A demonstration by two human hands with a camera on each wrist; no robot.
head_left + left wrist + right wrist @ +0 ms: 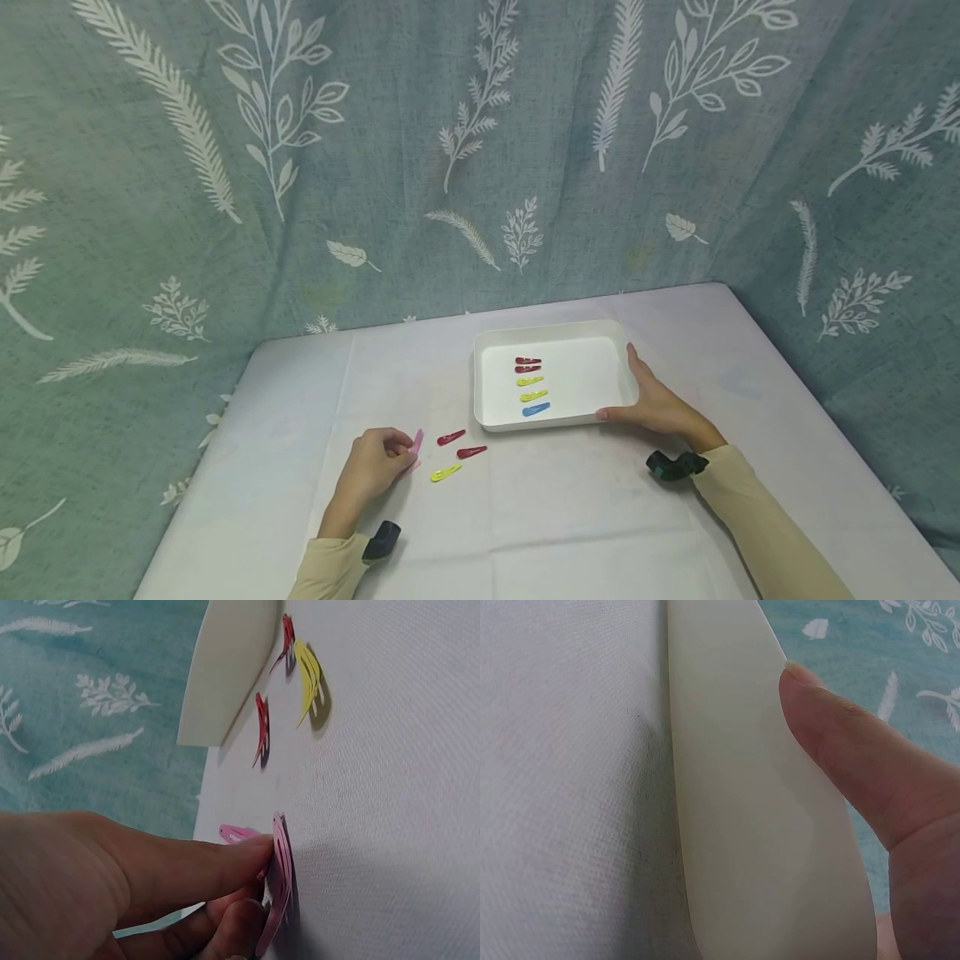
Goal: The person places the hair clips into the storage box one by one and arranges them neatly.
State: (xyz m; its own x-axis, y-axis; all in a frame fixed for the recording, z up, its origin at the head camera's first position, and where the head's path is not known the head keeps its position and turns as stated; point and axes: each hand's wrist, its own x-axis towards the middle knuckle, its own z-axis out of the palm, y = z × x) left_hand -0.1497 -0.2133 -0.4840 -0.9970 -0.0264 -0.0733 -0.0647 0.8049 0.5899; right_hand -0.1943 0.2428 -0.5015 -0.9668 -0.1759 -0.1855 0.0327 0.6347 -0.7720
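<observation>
My left hand (372,462) pinches a pink hair clip (417,439) between thumb and fingertips, low over the white cloth. Another pink hair clip (279,885) is right at the fingertips, close to the cloth. To their right lie two red hair clips (452,437) and a yellow hair clip (446,473). My right hand (660,406) spans the near right corner of a white tray (555,422), its thumb at the near rim and its fingers along the right side. In the right wrist view, the straight thumb (832,727) touches the rim.
Inside the tray, a column of clips holds two red clips (528,369), two yellow clips (534,396) and a blue clip (536,409). A white cloth (585,517) covers the table. Behind it hangs a blue-green leaf-patterned curtain (397,167).
</observation>
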